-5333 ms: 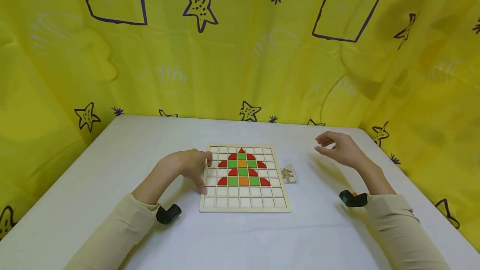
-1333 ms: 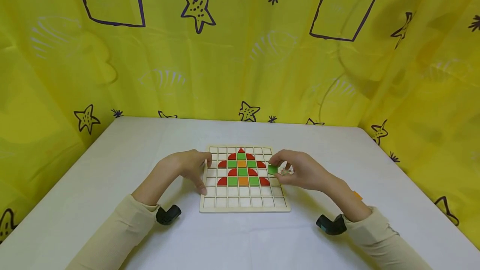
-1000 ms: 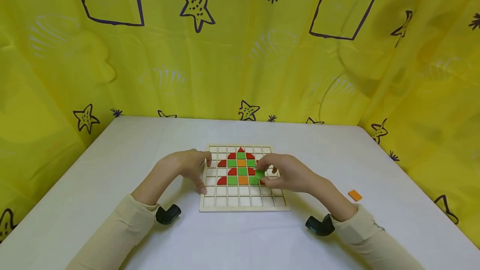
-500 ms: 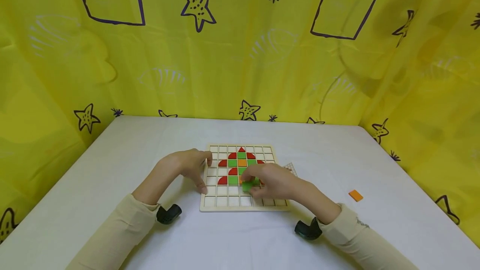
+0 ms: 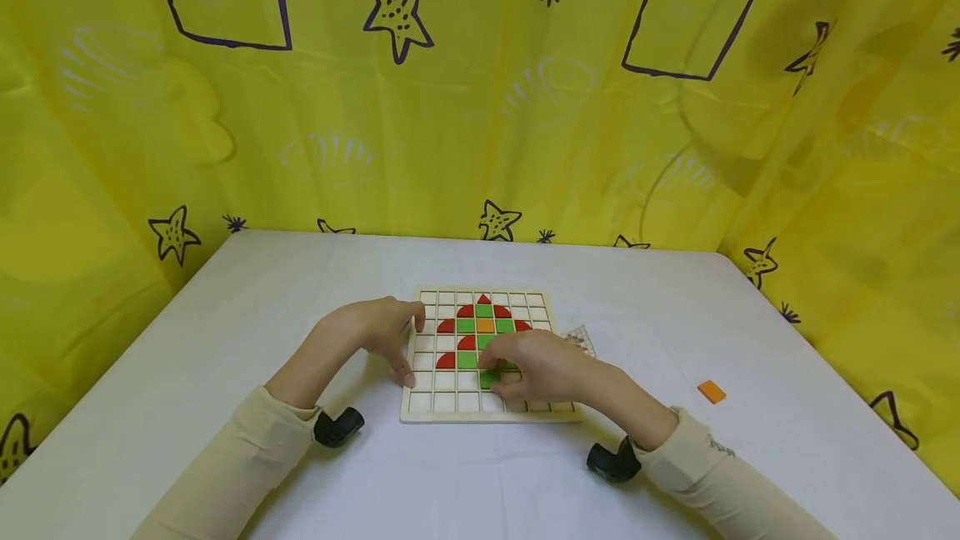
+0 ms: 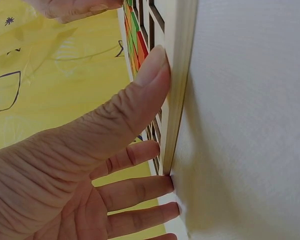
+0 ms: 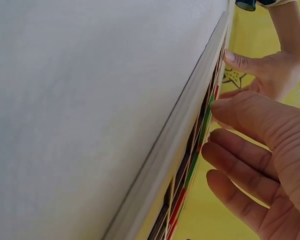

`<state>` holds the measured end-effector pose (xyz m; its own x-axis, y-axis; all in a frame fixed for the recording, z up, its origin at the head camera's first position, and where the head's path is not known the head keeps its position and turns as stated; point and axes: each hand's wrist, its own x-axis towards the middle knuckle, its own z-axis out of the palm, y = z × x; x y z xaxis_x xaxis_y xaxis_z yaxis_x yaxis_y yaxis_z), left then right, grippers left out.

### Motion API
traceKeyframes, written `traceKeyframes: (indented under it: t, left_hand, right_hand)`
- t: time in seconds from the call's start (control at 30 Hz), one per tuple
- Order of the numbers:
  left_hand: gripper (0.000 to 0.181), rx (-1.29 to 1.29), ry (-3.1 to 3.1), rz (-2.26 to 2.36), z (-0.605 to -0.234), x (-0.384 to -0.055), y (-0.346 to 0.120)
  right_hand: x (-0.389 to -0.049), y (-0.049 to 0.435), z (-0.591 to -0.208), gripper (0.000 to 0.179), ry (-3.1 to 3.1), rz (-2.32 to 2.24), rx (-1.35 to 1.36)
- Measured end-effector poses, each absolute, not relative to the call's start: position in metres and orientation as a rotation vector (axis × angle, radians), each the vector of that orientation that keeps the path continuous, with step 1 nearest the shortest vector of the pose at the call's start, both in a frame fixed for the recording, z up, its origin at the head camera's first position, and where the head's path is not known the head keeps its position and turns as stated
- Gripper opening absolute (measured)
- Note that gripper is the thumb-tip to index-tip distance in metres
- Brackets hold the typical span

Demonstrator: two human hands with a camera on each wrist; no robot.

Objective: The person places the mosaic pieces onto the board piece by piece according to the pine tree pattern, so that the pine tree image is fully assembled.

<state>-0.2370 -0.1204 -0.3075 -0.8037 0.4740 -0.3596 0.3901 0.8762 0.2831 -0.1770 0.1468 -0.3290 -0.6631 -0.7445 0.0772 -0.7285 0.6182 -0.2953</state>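
In the head view a square wooden grid board (image 5: pixel 491 417) lies on the table, with red, green and orange pieces set in its cells in a tree-like pattern. My left hand (image 5: pixel 371 330) holds the board's left edge; in the left wrist view the thumb (image 6: pixel 152 70) presses on the frame, while the other fingers reach straight to its edge. Over the lower middle of the board, my right hand (image 5: pixel 543 365) pinches a green square tile (image 5: pixel 489 379) that sits at a cell below the pattern. The hand hides several pieces on the right side.
An orange tile (image 5: pixel 711 392) lies on the white table to the right of the board. A small pattern card (image 5: pixel 579 337) is partly hidden beside the board's right edge. A yellow curtain (image 5: pixel 450 123) with drawn stars hangs behind the table.
My right hand came in from the right with the green tile, crossed the board and lowered it to a cell under the pattern. The orange tile came into sight. The left hand stayed put.
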Motion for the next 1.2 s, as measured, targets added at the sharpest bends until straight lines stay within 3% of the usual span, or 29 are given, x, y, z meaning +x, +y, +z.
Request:
traceKeyframes:
  t: [1.2]
  left_hand:
    - [0.074, 0.634, 2.624, 0.261, -0.308, -0.238, -0.120]
  right_hand:
    - [-0.158, 0.243, -0.320, 0.023, 2.961, -0.736, -1.191]
